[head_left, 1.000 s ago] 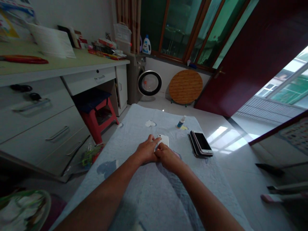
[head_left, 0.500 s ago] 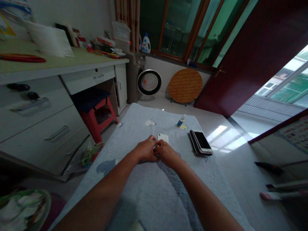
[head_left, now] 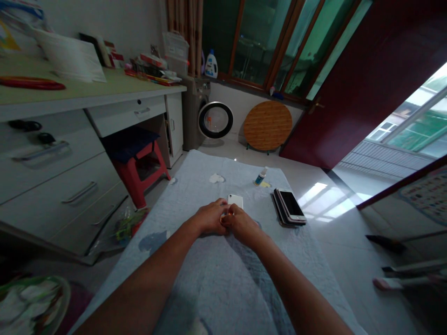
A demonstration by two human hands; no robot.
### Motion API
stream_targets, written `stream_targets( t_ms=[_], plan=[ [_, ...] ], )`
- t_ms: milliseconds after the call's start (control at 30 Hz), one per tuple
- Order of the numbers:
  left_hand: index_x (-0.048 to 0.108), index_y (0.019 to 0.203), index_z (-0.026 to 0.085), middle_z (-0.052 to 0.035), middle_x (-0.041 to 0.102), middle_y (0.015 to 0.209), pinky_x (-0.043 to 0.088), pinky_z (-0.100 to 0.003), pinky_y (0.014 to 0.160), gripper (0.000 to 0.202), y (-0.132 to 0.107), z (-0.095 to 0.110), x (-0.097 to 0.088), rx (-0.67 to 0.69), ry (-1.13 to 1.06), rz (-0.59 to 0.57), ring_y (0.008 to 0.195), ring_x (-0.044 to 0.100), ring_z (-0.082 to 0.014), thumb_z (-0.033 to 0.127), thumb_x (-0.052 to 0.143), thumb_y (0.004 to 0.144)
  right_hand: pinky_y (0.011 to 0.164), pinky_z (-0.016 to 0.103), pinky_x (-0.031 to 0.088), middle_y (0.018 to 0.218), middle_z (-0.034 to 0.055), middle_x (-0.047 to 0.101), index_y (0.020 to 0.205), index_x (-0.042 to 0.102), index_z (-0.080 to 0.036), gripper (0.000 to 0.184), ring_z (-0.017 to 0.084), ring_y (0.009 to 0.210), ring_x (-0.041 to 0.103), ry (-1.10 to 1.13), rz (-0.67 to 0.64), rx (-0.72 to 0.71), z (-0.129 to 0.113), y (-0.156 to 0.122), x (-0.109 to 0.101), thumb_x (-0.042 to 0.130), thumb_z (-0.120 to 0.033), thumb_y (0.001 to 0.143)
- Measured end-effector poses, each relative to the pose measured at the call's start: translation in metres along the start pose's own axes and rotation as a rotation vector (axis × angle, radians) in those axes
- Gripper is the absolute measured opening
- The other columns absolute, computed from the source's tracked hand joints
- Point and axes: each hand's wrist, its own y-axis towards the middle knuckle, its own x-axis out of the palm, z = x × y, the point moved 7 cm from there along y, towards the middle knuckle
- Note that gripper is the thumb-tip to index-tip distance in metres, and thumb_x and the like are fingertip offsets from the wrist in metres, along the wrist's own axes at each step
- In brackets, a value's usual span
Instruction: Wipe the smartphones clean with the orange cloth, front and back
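Observation:
A white smartphone (head_left: 235,200) lies back up on the cloth-covered surface, its camera corner pointing away from me. My left hand (head_left: 212,217) is closed around its lower left side. My right hand (head_left: 240,224) presses against the left with fingers pinched together over the phone's near end. A small pale, orange-tinted edge shows between the two hands; what it is I cannot make out. The hands hide the lower part of the phone.
To the right lies a stack of phones or tablets (head_left: 289,205). A small spray bottle (head_left: 261,176) stands farther back on the light blue cloth (head_left: 223,279). A red stool (head_left: 139,172) and white drawers (head_left: 80,186) are at the left.
The view has shifted slightly. My right fingers have moved a little at the phone's near end, and more of the orange-tinted edge shows.

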Motion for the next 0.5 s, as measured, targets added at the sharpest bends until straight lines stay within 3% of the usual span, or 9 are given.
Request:
stream_targets(
  t_ms=[167, 367, 500],
  plan=[
    [0.050, 0.124, 0.031, -0.0016, 0.046, 0.133, 0.048, -0.028, 0.090, 0.069, 0.001, -0.003, 0.001, -0.020, -0.005, 0.001, 0.110, 0.058, -0.0231, 0.043, 0.073, 0.060, 0.075, 0.024, 0.040, 0.098, 0.0071, 0.051, 0.097, 0.071, -0.018, 0.020, 0.015, 0.086, 0.050, -0.018, 0.020, 0.009, 0.004, 0.006, 0.000, 0.054, -0.021, 0.088],
    [0.050, 0.125, 0.032, -0.0017, 0.047, 0.132, 0.048, -0.030, 0.087, 0.075, 0.001, -0.002, 0.000, 0.011, -0.010, 0.043, 0.111, 0.057, -0.0247, 0.049, 0.077, 0.057, 0.070, 0.022, 0.039, 0.098, 0.0062, 0.051, 0.089, 0.073, -0.017, 0.019, 0.012, 0.078, 0.049, 0.038, -0.036, -0.067, -0.004, -0.005, 0.001, 0.055, -0.011, 0.084],
    [0.054, 0.120, 0.031, -0.0027, 0.049, 0.129, 0.048, -0.030, 0.087, 0.063, -0.001, 0.000, -0.002, -0.026, -0.020, 0.036, 0.107, 0.059, -0.0243, 0.056, 0.070, 0.065, 0.070, 0.022, 0.039, 0.092, 0.0063, 0.053, 0.097, 0.072, -0.016, 0.019, 0.012, 0.077, 0.049, 0.043, -0.012, -0.043, 0.009, 0.007, 0.001, 0.058, -0.013, 0.085]
  ],
)
